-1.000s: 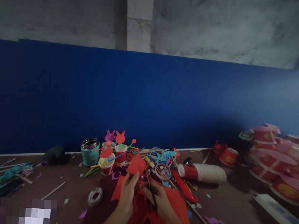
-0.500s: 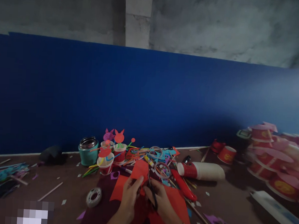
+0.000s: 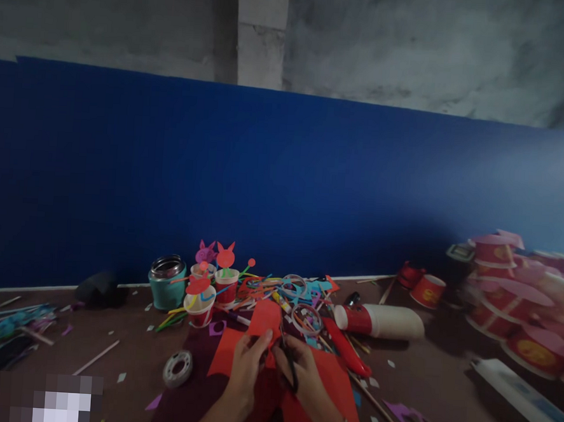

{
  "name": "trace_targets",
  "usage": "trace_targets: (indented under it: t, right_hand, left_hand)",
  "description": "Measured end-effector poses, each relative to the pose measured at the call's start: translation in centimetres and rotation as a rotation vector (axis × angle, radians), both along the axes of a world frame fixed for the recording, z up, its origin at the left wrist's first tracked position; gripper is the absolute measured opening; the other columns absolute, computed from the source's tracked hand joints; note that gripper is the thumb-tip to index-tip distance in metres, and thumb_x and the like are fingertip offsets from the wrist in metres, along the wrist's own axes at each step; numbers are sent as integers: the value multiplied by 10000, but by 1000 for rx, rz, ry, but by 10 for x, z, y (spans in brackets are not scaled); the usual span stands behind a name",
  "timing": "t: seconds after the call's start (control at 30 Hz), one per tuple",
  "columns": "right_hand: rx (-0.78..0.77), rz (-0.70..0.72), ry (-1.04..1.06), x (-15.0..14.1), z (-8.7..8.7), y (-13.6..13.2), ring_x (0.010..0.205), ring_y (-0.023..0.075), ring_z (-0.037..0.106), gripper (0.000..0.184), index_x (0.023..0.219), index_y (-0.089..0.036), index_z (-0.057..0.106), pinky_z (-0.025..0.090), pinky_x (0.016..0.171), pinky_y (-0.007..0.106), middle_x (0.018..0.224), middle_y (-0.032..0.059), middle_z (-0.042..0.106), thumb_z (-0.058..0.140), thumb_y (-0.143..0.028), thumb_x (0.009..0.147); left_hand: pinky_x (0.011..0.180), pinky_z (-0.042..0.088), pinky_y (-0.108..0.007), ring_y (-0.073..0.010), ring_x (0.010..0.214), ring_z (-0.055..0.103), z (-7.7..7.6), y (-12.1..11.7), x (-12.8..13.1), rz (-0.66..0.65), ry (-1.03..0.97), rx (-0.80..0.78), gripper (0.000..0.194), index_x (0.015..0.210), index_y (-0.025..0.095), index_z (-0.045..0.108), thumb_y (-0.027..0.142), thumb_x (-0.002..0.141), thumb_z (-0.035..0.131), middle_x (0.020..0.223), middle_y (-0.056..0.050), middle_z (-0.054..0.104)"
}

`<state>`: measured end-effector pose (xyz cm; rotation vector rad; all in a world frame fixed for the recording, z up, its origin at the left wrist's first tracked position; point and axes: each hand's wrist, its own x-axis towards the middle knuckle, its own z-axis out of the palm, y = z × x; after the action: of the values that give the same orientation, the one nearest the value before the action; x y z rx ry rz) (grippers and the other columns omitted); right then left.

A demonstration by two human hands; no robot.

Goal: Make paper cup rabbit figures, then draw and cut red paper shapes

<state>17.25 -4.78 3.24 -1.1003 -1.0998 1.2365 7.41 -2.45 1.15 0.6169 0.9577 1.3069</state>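
My left hand [image 3: 245,366] pinches a piece of red paper [image 3: 264,317] that sticks up above my fingers. My right hand [image 3: 301,370] is closed on black-handled scissors [image 3: 288,359] whose blades point up into the paper's right edge. Both hands hover over a larger red sheet [image 3: 328,386] lying on a dark purple sheet [image 3: 189,390] on the brown table.
A tape roll [image 3: 177,367] lies left of my hands. Behind stand a teal jar [image 3: 166,283], decorated paper cups [image 3: 200,306], coloured sticks, tape rings and a lying stack of cups [image 3: 380,321]. A red marker [image 3: 347,350] lies right. Piled red cups [image 3: 510,295] fill the far right; a blue panel backs the table.
The view tilted slightly. My hands shifted a little to the right and the red paper piece turned a bit between my left fingers while the scissors stayed at its edge.
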Motion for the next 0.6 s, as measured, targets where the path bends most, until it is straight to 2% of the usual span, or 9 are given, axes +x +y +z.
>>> trace_targets:
  t: [0.13, 0.27, 0.43, 0.6]
  right_hand:
    - [11, 1, -1, -1, 3, 0, 428, 53, 302, 393, 542, -166, 515, 262, 404, 188, 460, -67, 403, 770, -464, 518]
    - [16, 0, -9, -1, -1, 2, 411, 52, 321, 404, 545, -163, 514, 265, 392, 186, 462, -62, 431, 776, -470, 513]
    - [4, 8, 17, 0, -10, 2, 402, 55, 351, 406, 568, -162, 521, 277, 380, 175, 454, -67, 446, 794, -456, 507]
    - [-1, 6, 22, 0, -8, -1, 395, 55, 369, 421, 573, -169, 501, 288, 381, 172, 449, -75, 442, 789, -471, 515]
  left_hand:
    - [434, 320, -192, -69, 436, 439, -3, 2, 1, 3, -27, 20, 432, 551, 159, 551, 478, 447, 823, 459, 64, 488]
    - [436, 314, -188, -64, 440, 432, -3, 2, 2, 29, -32, 18, 461, 537, 163, 532, 510, 430, 817, 467, 69, 485]
    - [399, 260, -189, -50, 387, 353, 2, 1, 1, 29, 9, -11, 499, 464, 169, 479, 533, 397, 813, 401, 85, 418]
    - [399, 259, -191, -54, 397, 346, 10, -3, 2, 20, 54, -15, 503, 444, 169, 495, 563, 376, 801, 388, 79, 414]
